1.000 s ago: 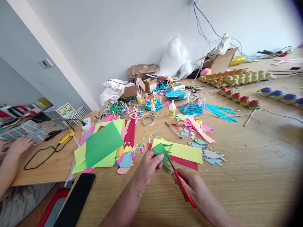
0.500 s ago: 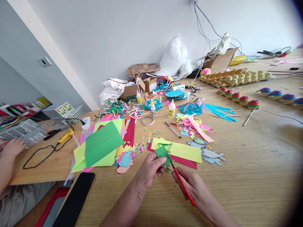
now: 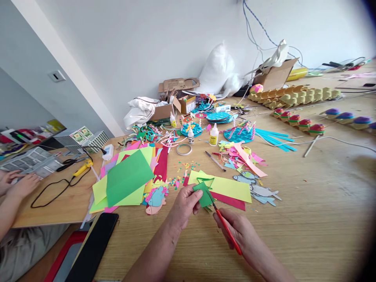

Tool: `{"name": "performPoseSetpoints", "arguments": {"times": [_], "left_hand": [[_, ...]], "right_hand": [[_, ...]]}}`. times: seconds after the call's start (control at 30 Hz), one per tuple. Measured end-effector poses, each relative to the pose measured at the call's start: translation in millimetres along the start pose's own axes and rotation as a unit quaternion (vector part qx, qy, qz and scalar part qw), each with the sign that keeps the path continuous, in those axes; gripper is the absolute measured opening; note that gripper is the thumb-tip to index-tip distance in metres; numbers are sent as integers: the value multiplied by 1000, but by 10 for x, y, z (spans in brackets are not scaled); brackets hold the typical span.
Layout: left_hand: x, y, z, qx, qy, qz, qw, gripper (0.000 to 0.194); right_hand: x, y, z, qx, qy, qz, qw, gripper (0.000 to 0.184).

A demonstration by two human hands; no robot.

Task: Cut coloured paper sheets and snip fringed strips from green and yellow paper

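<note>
Pale walls rise behind a wooden table [image 3: 293, 243] strewn with craft scraps; near its front the left hand [image 3: 187, 201] has its fingers clamped on a small green paper piece [image 3: 205, 194] — just above a yellow-green strip [image 3: 235, 188] and a dark red one [image 3: 230, 200]; the right hand [image 3: 235, 227] has its fingers closed around the red handles of scissors [image 3: 225, 225], blades at the green piece; coloured sheets [image 3: 129, 178] and paper fish [image 3: 155, 199] lie to the left — a person's hands [image 3: 25, 184] rest farther left.

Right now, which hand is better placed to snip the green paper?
Likely the right: the right hand holds the red-handled scissors, blades at the green paper, which the left hand pinches.
</note>
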State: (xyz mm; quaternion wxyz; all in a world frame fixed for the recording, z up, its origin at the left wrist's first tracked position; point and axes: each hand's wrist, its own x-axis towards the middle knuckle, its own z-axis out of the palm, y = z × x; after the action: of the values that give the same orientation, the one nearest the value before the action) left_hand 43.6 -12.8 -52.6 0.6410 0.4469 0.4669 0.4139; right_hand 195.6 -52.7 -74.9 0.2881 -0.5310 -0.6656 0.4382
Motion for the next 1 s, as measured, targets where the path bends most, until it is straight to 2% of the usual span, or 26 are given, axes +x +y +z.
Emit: {"name": "performPoseSetpoints", "arguments": {"times": [0.1, 0.3, 0.7, 0.9, 1.0], "left_hand": [[-5, -10, 18, -4, -12, -4, 1000, 24], [-23, -21, 63, -27, -32, -20, 999, 26], [-31, -31, 45, -65, -34, -57, 996, 27], [-21, -58, 1, -6, -21, 6, 1000, 25], [-20, -59, 3, 10, -28, 9, 1000, 27]], "right_hand": [[-10, 2, 3, 29, -17, 19, 999, 36], [-9, -52, -41, 61, -29, 13, 998, 35], [2, 35, -20, -14, 12, -17, 1000, 40], [-12, 27, 3, 7, 0, -10, 1000, 40], [-17, 26, 14, 35, -16, 15, 999, 38]]}}
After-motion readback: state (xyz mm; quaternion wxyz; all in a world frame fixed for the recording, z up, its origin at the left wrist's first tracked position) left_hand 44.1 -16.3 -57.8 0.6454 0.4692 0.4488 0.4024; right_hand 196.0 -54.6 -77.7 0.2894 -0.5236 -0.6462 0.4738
